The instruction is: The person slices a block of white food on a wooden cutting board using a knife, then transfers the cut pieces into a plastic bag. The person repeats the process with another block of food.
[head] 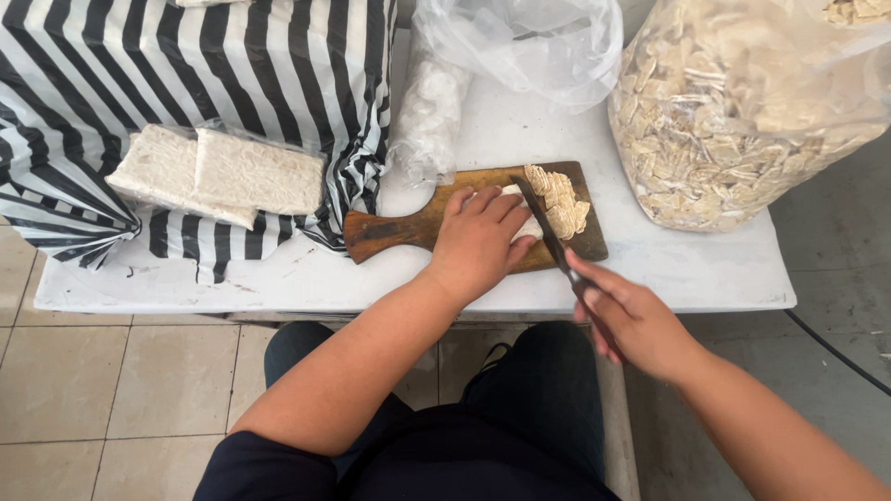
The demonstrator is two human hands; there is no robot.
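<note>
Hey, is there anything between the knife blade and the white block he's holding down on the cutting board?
Nothing visible. The knife in the right hand already rests against the white block, which the left hand pins to the cutting board; cut slices lie beyond the blade.

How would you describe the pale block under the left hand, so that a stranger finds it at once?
Start from the white table and find the brown wooden cutting board with a handle in its middle. On it, the left hand presses down a pale block, with the knife in the right hand at its end. Unlike the thin cut slices beside it, this piece is uncut.
</note>
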